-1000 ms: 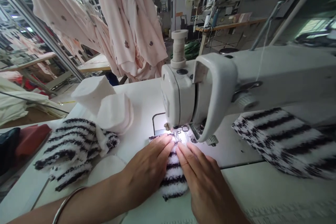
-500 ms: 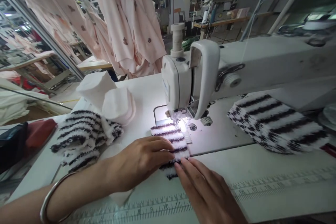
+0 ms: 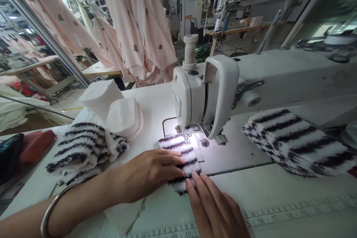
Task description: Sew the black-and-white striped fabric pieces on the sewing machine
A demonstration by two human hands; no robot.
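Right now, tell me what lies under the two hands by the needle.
Under the left hand and right hand lies a striped fuzzy piece on the sewing table. Its near edge is covered by the fingers.

We wear 1 thin silver bangle [image 3: 51, 208] on our left wrist; both forearms are bare, with no sleeves showing.

1. Sewing machine head [image 3: 192, 100] blocks 12 o'clock, right over the striped piece [image 3: 181, 152].
2. Its arm [image 3: 292, 74] walls off 1–2 o'clock.
3. Striped stack [image 3: 295, 141] sits at 3 o'clock, with open surface [image 3: 279, 186] in front.
4. Striped pile [image 3: 80, 148] and white pads [image 3: 122, 117] crowd 9–10 o'clock.
5. There's a bare lane at 11 o'clock.
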